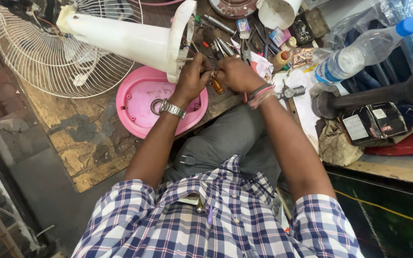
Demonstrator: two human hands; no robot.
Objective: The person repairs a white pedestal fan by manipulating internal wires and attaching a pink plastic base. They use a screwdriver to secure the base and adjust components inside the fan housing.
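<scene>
Gripping an amber-handled screwdriver (217,86) between them, the left hand (193,76) and right hand (237,74) were both curled shut (fingertips nearly touching). It lay just beside the white fan base (135,40), above the pink cover (142,102).

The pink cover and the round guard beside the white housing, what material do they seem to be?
Pink cover: probably moulded plastic, smooth with a slight sheen. Round guard: looks like thin metal wire with a white coating, seen in its fine spokes and rings.

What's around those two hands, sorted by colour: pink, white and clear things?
Pink: 1, the base cover.
White: 2, the fan stand and the wire guard.
Clear: 1, the water bottle.
Total: 4.
</scene>
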